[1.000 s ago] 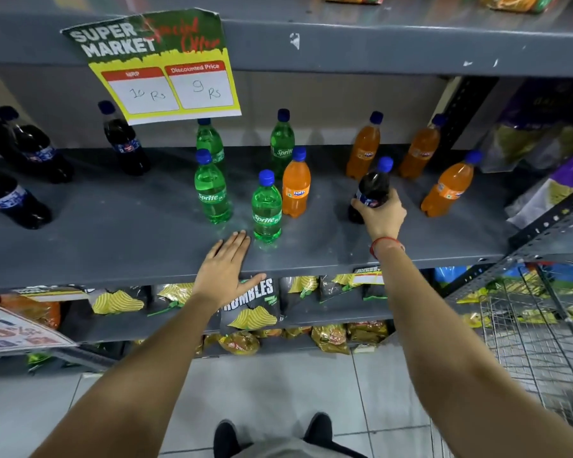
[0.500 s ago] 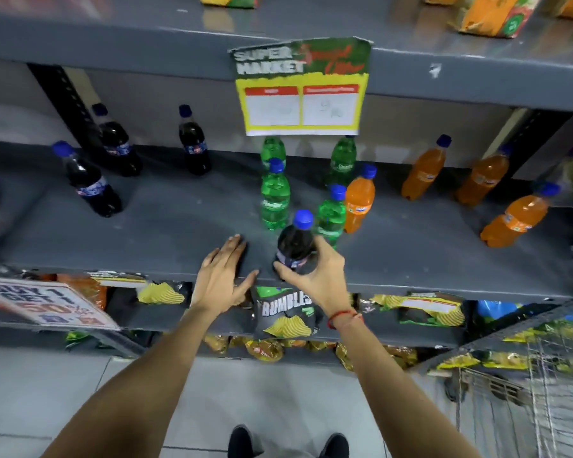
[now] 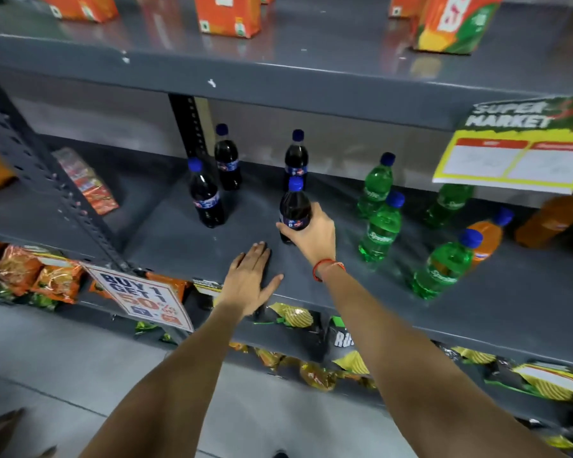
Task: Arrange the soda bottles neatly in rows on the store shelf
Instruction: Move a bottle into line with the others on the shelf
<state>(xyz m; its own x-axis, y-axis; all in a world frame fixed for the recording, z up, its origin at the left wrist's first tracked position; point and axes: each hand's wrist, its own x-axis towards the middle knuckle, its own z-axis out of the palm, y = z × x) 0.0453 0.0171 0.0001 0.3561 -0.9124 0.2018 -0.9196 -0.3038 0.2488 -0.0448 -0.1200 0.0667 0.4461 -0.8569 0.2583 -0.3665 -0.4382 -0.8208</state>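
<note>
My right hand [image 3: 311, 238] grips a dark cola bottle [image 3: 294, 206] with a blue cap, standing upright on the grey shelf [image 3: 186, 246]. Three more cola bottles stand nearby: one to the left [image 3: 205, 196], one at the back left [image 3: 226, 158] and one right behind the held bottle [image 3: 296, 158]. My left hand [image 3: 250, 279] lies flat and open on the shelf's front edge, just left of the held bottle. Green Sprite bottles [image 3: 381, 228] stand to the right, orange soda bottles [image 3: 488, 234] further right.
A black perforated upright [image 3: 189, 127] stands at the back behind the colas. A price sign [image 3: 516, 150] hangs from the shelf above at right. A "Buy 1 Get 1" sign [image 3: 143, 295] hangs at the front left. Chip bags fill the lower shelf [image 3: 291, 317].
My right hand has carried the cola bottle from the right, among the orange bottles, leftward to the group of colas. The view has swung left. My left hand stayed flat on the shelf.
</note>
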